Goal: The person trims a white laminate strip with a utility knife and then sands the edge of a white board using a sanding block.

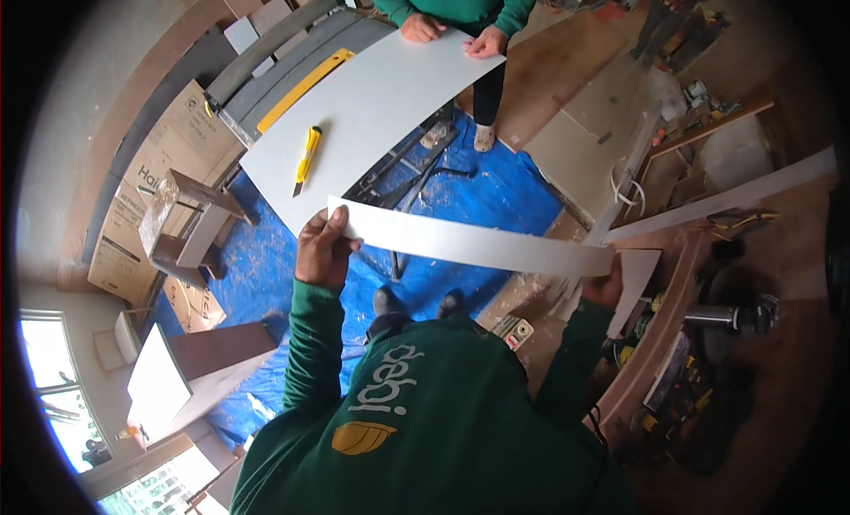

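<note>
A long, narrow white strip point(478, 243) of thin sheet stretches across in front of me, bowed slightly. My left hand point(322, 251) pinches its left end, thumb on top. At the other end, my right hand point(604, 287) is closed on the strip, its fingers partly hidden behind it. Beyond the strip lies a large white sheet point(381, 85) on a work table. On that sheet rests a yellow utility knife point(307, 159) with its blade out, nearest to my left hand. A yellow straightedge point(304, 90) lies along the sheet's left edge.
A co-worker in green rests both hands point(456, 37) on the sheet's far edge. Blue tarp point(496, 196) covers the floor under the table's dark metal frame. A small wooden stool point(190, 218) stands left; a brown ledge point(651, 351) with tools beside it is right.
</note>
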A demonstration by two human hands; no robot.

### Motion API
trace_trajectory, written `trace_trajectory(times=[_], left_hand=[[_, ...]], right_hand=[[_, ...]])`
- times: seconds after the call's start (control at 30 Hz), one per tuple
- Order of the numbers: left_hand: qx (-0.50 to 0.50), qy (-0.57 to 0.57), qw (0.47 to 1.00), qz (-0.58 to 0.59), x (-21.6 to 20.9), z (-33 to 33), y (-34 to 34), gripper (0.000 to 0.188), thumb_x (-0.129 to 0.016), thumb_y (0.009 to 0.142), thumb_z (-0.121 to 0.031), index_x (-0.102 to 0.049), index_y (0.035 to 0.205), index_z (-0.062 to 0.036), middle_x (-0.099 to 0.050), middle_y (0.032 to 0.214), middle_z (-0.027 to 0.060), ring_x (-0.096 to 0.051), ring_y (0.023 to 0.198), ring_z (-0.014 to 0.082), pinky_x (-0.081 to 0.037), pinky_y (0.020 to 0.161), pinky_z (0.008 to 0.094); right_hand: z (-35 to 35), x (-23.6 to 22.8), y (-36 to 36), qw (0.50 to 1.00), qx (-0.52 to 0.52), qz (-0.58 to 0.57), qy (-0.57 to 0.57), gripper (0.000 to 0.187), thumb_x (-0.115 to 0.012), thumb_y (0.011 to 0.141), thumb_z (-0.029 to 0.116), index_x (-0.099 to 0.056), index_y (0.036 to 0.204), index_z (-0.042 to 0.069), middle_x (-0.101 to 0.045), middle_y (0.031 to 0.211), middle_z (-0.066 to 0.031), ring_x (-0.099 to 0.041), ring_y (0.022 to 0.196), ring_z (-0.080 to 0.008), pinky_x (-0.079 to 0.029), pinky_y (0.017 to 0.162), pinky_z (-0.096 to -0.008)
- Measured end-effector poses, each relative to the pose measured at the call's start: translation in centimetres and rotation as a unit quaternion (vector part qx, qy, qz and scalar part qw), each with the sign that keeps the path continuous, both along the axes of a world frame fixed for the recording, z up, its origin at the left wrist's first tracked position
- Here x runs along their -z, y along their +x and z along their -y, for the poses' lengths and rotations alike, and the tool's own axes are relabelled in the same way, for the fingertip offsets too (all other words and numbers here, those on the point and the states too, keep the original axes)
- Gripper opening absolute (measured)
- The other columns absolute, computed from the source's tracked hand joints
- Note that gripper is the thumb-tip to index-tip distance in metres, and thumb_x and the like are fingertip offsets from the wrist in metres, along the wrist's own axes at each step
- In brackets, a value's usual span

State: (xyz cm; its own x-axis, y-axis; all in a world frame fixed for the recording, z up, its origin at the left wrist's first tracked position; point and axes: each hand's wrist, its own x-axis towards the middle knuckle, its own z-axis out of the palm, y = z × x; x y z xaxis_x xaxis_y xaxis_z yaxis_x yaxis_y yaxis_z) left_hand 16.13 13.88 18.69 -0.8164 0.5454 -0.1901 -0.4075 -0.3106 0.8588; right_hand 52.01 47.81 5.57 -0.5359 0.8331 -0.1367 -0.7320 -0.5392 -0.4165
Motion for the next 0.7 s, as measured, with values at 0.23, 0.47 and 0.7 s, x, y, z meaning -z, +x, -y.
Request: trace_trajectory(times=[0.23, 0.47, 0.7], left_hand=[[0.01, 0.095, 0.992, 0.081, 3.9, 0.8, -0.2, 0.018, -0.052, 0.097, -0.017, -0.062, 0.099, -0.0015, -0.068, 0.089, 0.0065, -0.063, 0.07, 0.0138, -0.051, 0.058, 0.0238], [0.051, 0.138, 0.985, 0.086, 3.7, 3.7, 1.6, 0.021, -0.049, 0.098, -0.015, -0.059, 0.11, -0.0006, -0.068, 0.098, 0.0081, -0.067, 0.083, 0.0157, -0.057, 0.064, 0.0246], [0.013, 0.118, 0.991, 0.066, 3.1, 4.2, 3.1, 0.022, -0.048, 0.098, -0.018, -0.06, 0.109, -0.0028, -0.068, 0.091, 0.0052, -0.065, 0.075, 0.0127, -0.054, 0.06, 0.025]], right_hand=[[0.7, -6.9, -0.8, 0.999, 0.033, -0.009, -0.007, 0.026, -0.053, 0.096, 0.02, -0.058, 0.112, 0.0, -0.066, 0.106, -0.014, -0.066, 0.093, -0.024, -0.056, 0.081, -0.0369], [-0.2, -5.7, 1.3, 0.997, -0.003, 0.028, 0.066, 0.034, -0.053, 0.096, 0.02, -0.052, 0.124, 0.002, -0.064, 0.113, -0.0129, -0.063, 0.1, -0.0238, -0.051, 0.089, -0.0386], [-1.9, -5.4, 0.4, 0.996, -0.009, 0.041, 0.075, 0.033, -0.054, 0.095, 0.018, -0.053, 0.124, 0.002, -0.061, 0.122, -0.0131, -0.058, 0.112, -0.0263, -0.045, 0.099, -0.0429]])
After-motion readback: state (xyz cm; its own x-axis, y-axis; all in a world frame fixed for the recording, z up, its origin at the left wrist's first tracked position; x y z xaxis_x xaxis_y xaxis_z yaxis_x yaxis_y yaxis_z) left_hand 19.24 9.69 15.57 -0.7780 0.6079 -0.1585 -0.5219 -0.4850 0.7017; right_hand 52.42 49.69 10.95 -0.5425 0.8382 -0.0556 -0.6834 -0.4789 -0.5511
